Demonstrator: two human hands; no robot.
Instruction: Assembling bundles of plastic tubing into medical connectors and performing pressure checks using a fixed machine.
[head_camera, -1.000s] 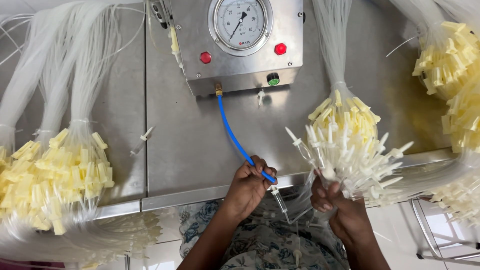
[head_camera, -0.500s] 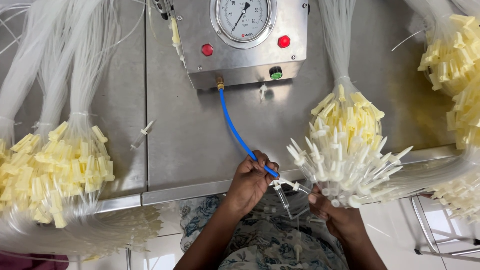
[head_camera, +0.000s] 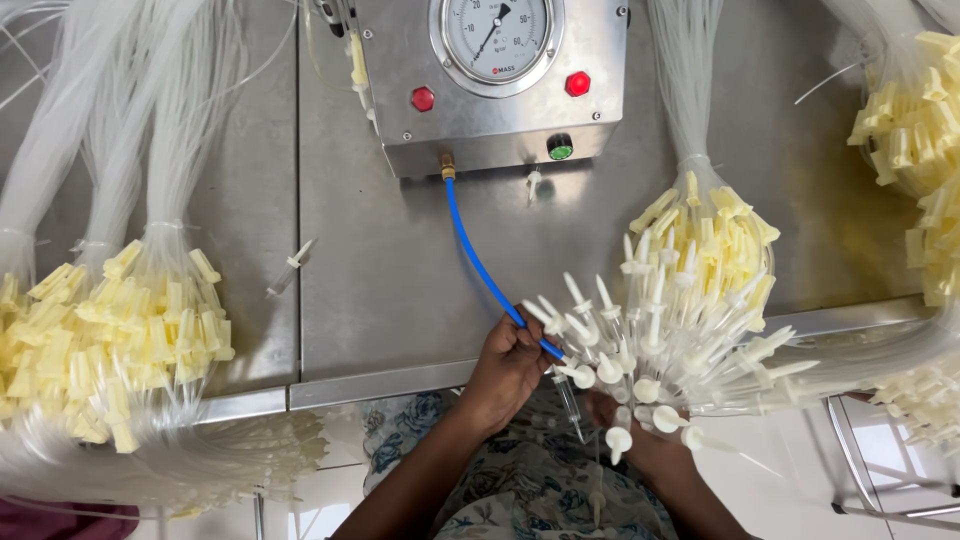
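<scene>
Left hand (head_camera: 505, 365) closed on blue hose (head_camera: 478, 262) at near edge of surface (head_camera: 400, 300); right hand (head_camera: 650, 445) gripping white tube bundle (head_camera: 660, 350), fingers mostly hidden

Brushed steel tabletop (head_camera: 390, 290), seamed in panels, raised lip along near edge. Pale tiled floor (head_camera: 800, 470) below edge, right of fingers. Metal frame legs (head_camera: 850, 480) at far right. Even, soft light, faint sheen on steel.
</scene>
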